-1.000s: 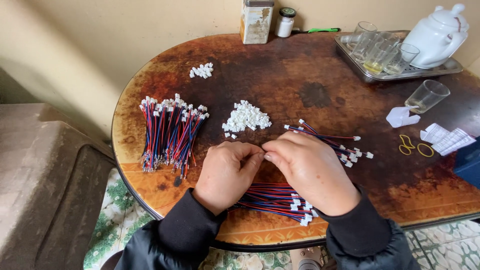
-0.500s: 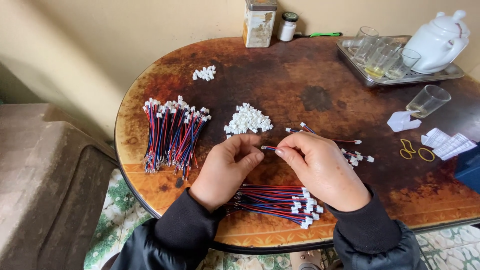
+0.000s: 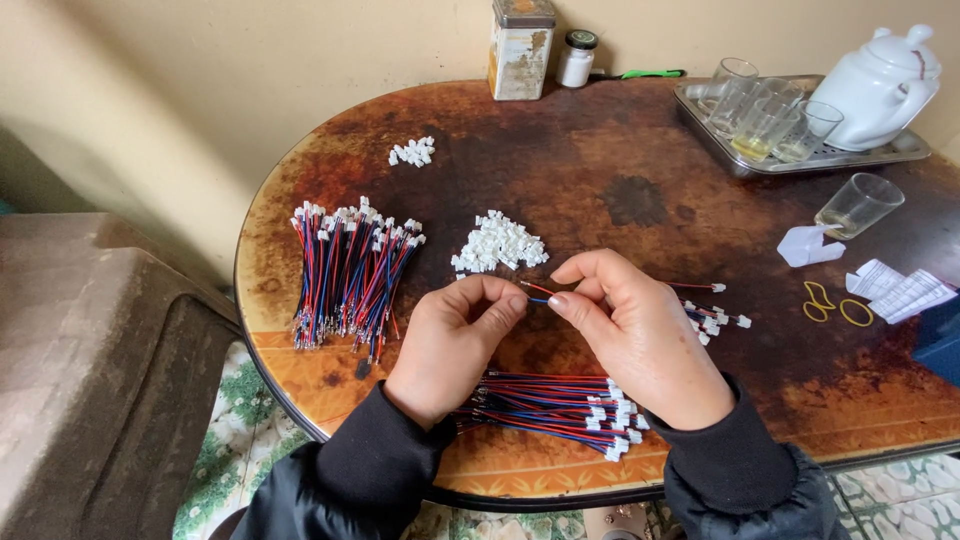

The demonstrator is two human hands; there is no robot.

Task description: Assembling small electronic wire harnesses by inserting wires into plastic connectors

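head view: at frame centre, left hand [image 3: 450, 335] and right hand [image 3: 640, 335] pinch one red-and-blue wire [image 3: 537, 293] between closed fingertips. its long axis runs left-right between them, white connector pile [image 3: 498, 243] just above.

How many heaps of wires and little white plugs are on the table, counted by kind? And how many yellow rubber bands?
Wire bundles: 3 (left bundle, near bundle, small bundle)
White connector piles: 2 (large pile, small pile)
Yellow rubber bands: 2
Total: 7
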